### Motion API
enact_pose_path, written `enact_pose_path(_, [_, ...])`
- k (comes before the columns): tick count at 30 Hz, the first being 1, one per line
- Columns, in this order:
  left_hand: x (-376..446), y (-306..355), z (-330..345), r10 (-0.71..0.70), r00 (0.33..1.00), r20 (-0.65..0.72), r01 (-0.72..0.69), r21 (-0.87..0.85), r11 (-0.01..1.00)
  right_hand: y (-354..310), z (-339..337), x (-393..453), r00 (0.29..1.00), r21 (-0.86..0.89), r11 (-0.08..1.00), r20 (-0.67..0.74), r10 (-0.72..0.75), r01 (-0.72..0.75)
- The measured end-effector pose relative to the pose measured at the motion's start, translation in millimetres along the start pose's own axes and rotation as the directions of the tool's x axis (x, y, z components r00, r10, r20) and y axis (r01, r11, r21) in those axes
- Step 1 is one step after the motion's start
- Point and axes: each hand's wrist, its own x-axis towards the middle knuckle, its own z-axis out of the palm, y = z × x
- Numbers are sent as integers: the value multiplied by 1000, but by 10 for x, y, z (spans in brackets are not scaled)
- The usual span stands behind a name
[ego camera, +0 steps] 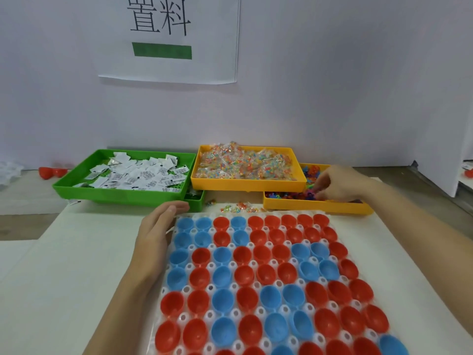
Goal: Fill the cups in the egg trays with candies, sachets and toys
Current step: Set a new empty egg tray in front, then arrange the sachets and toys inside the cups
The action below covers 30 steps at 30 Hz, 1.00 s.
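Observation:
A clear egg tray (256, 265) lies in front of me, filled with red cups (266, 275) and blue cups (222, 278), all of them empty. My left hand (158, 231) rests flat against the tray's left edge, fingers straight. My right hand (337, 184) reaches into the yellow toy tray (317, 207) at the far right and its fingertips pinch among the small colourful plastic toys (311, 193). A yellow tray of candy packets (245, 162) and a green tray of white sachets (135, 172) stand behind the egg tray.
A few loose candy packets (240, 208) lie between the egg tray and the yellow trays. Red cups (51, 172) sit on the table at far left by the white wall. A paper sign (169, 39) hangs on the wall.

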Motion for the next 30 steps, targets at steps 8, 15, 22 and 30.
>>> enact_pose_path(8, [17,-10,-9,7,1000,15,-7,10,1000,29,70,45,1000,140,990,-5,20,-19])
enact_pose_path(15, [26,-11,-14,29,999,20,-29,36,999,221,275,-75,960,254,967,-278,40,33])
enact_pose_path(22, [25,-12,-11,21,1000,20,-21,49,999,263,384,-301,844,490,861,-514,157,138])
enact_pose_path(30, [32,-15,-18,15,1000,20,-16,69,998,210,321,-608,905,724,637,-416,94,266])
